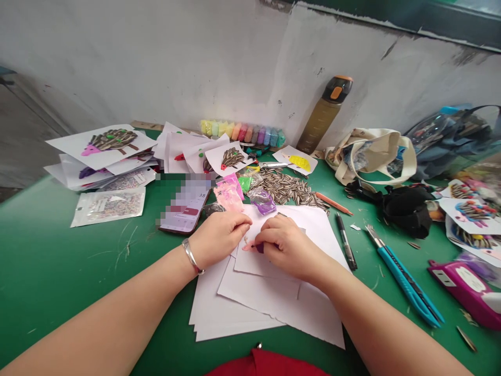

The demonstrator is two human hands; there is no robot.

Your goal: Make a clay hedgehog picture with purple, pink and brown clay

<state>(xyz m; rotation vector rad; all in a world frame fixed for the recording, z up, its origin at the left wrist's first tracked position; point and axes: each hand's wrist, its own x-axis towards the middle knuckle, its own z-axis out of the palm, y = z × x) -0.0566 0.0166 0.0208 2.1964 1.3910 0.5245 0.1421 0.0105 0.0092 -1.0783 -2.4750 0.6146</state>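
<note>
My left hand [223, 239], with a silver bracelet at the wrist, is closed, thumb and forefinger pressed together above the white papers; anything between them is too small to make out. My right hand [285, 244] rests on the top sheet with its fingers curled in, beside a small pink clay shape [248, 246] on the paper. Something dark purple shows under its fingertips, mostly hidden. Beneath both hands lies a stack of white paper [250, 308]. Just beyond are a purple clay packet [262, 201], a pink one [229, 193] and a pile of striped seeds [287, 188].
A phone [186, 203] and finished seed pictures [113, 140] are at the left. Behind stand a bottle [323, 117] and coloured clay packs [242, 133]. To the right lie a pen [346, 243], a blue cutter [407, 282], a magenta tool [465, 292] and a cloth bag [371, 151].
</note>
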